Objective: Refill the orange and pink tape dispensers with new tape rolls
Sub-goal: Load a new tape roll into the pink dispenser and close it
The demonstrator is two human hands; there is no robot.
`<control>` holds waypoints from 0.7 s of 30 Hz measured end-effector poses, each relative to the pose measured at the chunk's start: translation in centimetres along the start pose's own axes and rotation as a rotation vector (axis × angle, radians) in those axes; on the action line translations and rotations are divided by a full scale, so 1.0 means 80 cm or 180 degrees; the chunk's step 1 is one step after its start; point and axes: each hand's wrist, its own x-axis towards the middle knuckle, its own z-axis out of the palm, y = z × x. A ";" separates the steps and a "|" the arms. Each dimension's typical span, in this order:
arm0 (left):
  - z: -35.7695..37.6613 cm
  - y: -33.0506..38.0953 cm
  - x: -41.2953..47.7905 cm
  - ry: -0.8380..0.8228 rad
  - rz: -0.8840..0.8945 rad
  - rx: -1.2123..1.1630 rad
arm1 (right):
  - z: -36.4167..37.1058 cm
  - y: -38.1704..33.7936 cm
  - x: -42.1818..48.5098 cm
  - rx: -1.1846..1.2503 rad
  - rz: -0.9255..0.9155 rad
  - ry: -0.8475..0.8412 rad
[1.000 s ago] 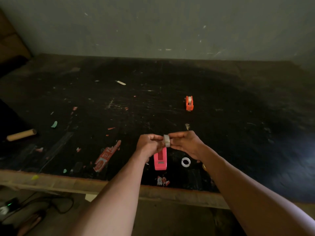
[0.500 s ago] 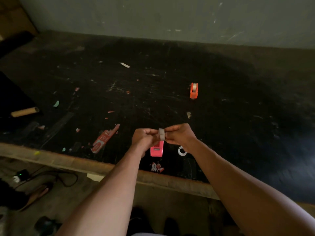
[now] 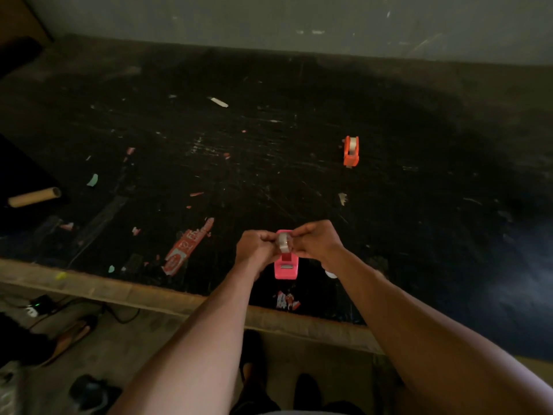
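The pink tape dispenser (image 3: 286,266) stands near the front edge of the dark table (image 3: 299,151). A clear tape roll (image 3: 283,242) sits at the top of its cradle, pinched from both sides. My left hand (image 3: 256,248) grips the roll's left face and my right hand (image 3: 317,242) grips its right face. I cannot tell whether the roll rests fully in the cradle. Far back on the right stands the orange tape dispenser (image 3: 350,151), with a pale roll in it.
A white empty tape core (image 3: 330,274) peeks out under my right wrist. A cardboard tube (image 3: 34,197) lies at the left. A red label strip (image 3: 187,247) and paper scraps litter the table. The wooden front edge (image 3: 149,295) borders the floor with cables.
Both hands have lowered the tape roll down onto the top of the pink dispenser. The camera has tilted down and shows more floor.
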 end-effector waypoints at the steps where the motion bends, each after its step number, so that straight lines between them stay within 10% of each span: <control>1: -0.001 0.002 0.002 -0.0033 -0.0018 -0.0007 | 0.001 -0.001 0.002 -0.0021 0.0028 0.0012; 21: -0.004 0.009 0.013 -0.0024 -0.0105 -0.0025 | -0.006 -0.016 -0.008 0.0150 0.0145 -0.0295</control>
